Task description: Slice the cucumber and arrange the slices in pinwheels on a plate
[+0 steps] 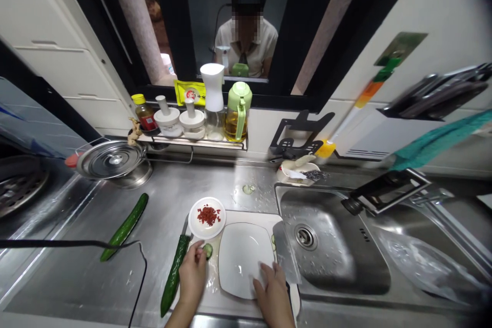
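Observation:
A square white plate lies on the white cutting board. My right hand has its fingers apart over the plate's lower right edge. Close to it is a broad-bladed kitchen knife, with a few cucumber slices showing beside the blade. My left hand is closed, its fingertips at a small cucumber piece left of the plate. A whole cucumber lies along the board's left side, just left of that hand. Above sits a small round dish holding chopped red bits.
Another cucumber lies on the steel counter at left, near a black cable. A lidded pot stands behind. The sink is at right. A rack carries seasoning jars and an oil bottle.

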`<act>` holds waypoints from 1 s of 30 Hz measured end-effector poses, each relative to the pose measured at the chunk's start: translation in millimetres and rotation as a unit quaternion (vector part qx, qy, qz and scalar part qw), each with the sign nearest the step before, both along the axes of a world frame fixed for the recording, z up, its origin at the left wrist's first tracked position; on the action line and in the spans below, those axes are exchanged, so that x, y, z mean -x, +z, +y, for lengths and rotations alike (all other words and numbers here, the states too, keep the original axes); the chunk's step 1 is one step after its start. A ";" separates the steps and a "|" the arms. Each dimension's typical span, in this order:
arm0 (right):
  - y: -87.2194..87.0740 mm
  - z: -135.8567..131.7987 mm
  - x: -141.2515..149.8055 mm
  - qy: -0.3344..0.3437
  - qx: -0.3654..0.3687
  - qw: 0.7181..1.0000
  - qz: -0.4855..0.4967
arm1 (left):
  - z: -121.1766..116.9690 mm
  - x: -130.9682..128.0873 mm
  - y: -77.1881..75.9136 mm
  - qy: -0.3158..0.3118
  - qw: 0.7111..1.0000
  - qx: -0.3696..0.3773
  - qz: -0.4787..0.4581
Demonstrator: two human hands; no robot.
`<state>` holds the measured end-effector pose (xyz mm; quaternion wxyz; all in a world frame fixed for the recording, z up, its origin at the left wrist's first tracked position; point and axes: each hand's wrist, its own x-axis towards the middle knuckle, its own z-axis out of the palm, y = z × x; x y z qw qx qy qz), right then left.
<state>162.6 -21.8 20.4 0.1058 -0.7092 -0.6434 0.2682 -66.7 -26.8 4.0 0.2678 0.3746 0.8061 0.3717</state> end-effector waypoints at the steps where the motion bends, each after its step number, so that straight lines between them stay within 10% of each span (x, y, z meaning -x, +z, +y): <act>1: 1.0 1.8 -0.9 -0.005 -0.014 1.000 0.023 | 0.9 -0.4 3.9 -0.006 1.000 -0.005 -0.013; 5: 10.0 17.8 3.5 -0.006 -0.017 0.987 0.163 | 5.7 -5.3 20.6 -0.067 0.993 -0.025 -0.098; 14: 32.1 59.8 30.2 0.014 0.244 0.891 0.382 | 23.9 -39.1 42.4 -0.184 0.925 -0.019 -0.332; 23: 44.6 65.1 20.9 0.007 0.187 0.904 0.383 | 31.1 -50.8 32.8 -0.127 0.880 0.068 -0.452; 30: 60.7 63.8 19.4 0.047 0.137 0.919 0.366 | 32.6 -60.2 27.7 -0.077 0.790 0.197 -0.575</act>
